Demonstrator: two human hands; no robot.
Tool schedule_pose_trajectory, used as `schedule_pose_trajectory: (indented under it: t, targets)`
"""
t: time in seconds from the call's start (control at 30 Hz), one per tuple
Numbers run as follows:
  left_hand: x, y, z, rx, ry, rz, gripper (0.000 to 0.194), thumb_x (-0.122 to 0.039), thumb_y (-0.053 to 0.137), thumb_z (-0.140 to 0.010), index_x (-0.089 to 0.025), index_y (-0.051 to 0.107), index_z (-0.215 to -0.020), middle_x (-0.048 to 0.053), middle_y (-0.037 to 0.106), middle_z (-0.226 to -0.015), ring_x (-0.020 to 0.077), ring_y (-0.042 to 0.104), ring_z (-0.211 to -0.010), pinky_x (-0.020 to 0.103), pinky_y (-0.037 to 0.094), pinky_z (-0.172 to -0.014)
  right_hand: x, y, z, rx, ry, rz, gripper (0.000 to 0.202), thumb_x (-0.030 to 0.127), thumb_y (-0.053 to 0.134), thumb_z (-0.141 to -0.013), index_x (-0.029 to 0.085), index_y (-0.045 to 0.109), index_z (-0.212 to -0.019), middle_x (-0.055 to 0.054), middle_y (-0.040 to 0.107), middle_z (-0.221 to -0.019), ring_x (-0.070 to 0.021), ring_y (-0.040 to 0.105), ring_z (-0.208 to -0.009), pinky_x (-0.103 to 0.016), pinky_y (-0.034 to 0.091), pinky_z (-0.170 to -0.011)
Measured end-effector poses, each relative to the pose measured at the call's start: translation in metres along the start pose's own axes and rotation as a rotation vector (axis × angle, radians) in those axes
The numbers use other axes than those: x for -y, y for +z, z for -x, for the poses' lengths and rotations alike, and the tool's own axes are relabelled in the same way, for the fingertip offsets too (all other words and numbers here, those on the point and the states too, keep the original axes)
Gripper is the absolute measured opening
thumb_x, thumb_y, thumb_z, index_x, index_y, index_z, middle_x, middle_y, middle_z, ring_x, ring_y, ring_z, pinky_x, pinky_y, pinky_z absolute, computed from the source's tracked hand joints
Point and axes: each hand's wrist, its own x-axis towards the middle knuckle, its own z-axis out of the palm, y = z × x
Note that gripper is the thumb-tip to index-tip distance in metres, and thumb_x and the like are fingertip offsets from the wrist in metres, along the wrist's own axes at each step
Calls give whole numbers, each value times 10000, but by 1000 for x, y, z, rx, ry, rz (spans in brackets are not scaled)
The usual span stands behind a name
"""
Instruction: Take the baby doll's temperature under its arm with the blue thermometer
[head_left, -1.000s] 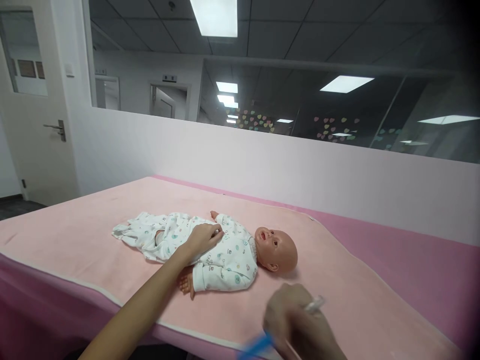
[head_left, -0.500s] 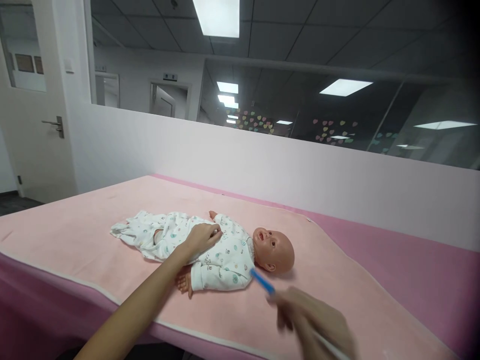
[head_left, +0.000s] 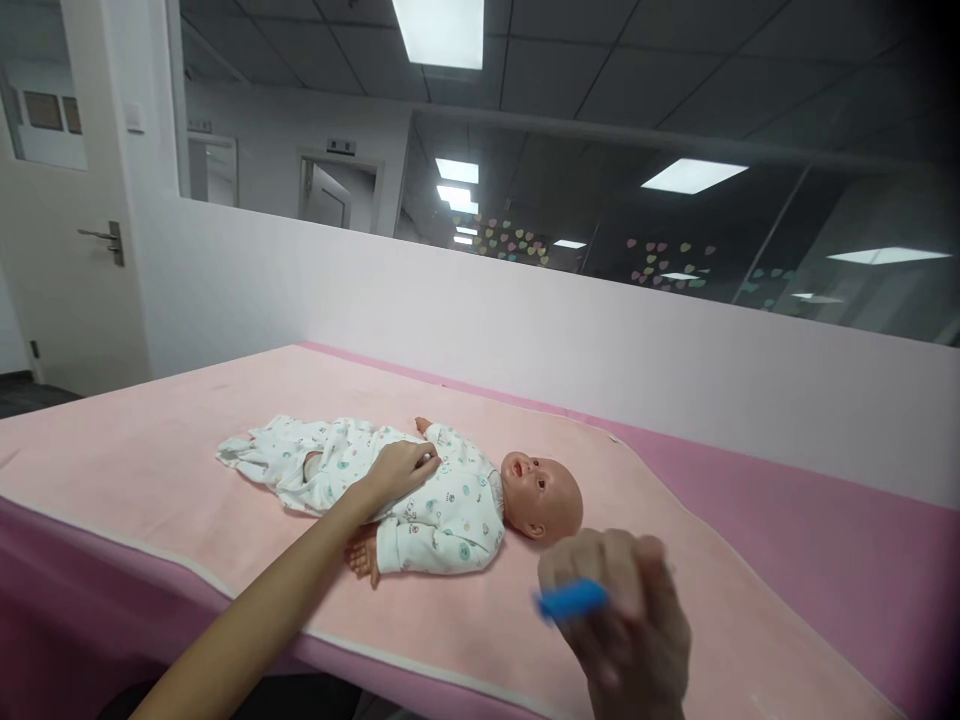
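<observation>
A baby doll (head_left: 546,497) lies on its back with its head to the right, wearing a white printed outfit (head_left: 442,525). My left hand (head_left: 401,470) rests on the doll's belly, fingers curled in. A small pale spot shows at those fingertips, too small to name. Near the doll's head, my right hand (head_left: 619,590) is raised and closed around a slim blue stick (head_left: 571,600). Motion blurs this hand and the stick, and the fist hides part of the stick.
A pale pink mat (head_left: 187,400) covers the table under the doll, over a darker pink cloth (head_left: 787,500). Behind stands a white half wall (head_left: 525,320) with a glass window above it. A door (head_left: 75,260) is at the far left.
My right hand has risen and turned, so the blue stick now points left across the fist instead of toward the doll's shoulder. The left hand stays on the belly.
</observation>
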Motion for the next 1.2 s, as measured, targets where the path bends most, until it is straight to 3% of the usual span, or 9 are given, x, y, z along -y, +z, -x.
schedule_pose_trajectory:
  t: [0.07,0.23,0.4,0.53,0.67,0.8,0.93,1.07,1.2]
  targets:
    - [-1,0,0,-5,-3,1,267,-354,359,-830,-201,568,-766,-29,621,-597,116,527,-579,210,294,-567,-7,2,5,44,-23,110,610,418,72,-902,186,482,-514,84,250,-272,-51,235,-211,-169,227,-278]
    - [-2,-2,1,1,2,20,274,-349,344,-838,-196,554,-749,-34,603,-547,111,514,-550,215,284,-548,-46,1,30,9,-48,688,370,332,405,-848,141,548,-564,9,473,-487,-60,409,-435,-176,333,-439]
    - [-3,-3,1,-7,22,-13,279,-342,337,-845,-196,560,-763,-28,601,-570,108,510,-552,219,281,-546,-71,-28,81,-26,-7,1139,208,275,431,-835,171,594,-758,-5,513,-588,-88,475,-513,-197,352,-502]
    - [-10,-2,4,-154,69,-133,277,-333,331,-853,-212,567,-934,7,616,-725,114,525,-644,226,294,-576,-77,-53,98,23,76,1330,211,364,475,-794,205,598,-858,-31,586,-745,-137,546,-656,-247,425,-602]
    - [-29,3,1,-237,182,-134,307,-323,299,-871,-207,574,-947,30,595,-768,128,511,-743,242,322,-635,-84,-69,97,62,173,1409,303,428,496,-760,205,600,-939,-57,601,-863,-177,566,-763,-313,450,-690]
    - [-47,16,-14,-122,318,-151,298,-386,387,-838,-193,606,-897,54,592,-857,175,493,-848,290,336,-732,-93,-79,97,90,243,1412,409,472,482,-755,188,585,-1030,-85,589,-1000,-210,554,-924,-360,443,-789]
    - [-50,30,-26,3,299,-67,230,-384,497,-784,-200,623,-840,41,603,-845,188,502,-867,304,345,-765,-93,-81,93,31,252,1386,419,476,479,-758,167,588,-1019,-100,581,-1035,-232,535,-968,-385,429,-814]
    - [-46,33,-25,22,262,115,177,-348,523,-771,-197,605,-812,15,612,-842,162,516,-864,275,362,-772,-76,-66,66,-125,160,1235,280,383,430,-820,190,579,-956,-62,601,-947,-188,541,-892,-332,426,-775]
    - [-44,30,-21,42,232,255,169,-317,491,-783,-189,590,-834,6,619,-861,140,537,-830,246,382,-745,-67,-34,15,-179,-8,1066,173,287,434,-829,194,580,-841,-26,605,-787,-141,533,-727,-270,402,-678]
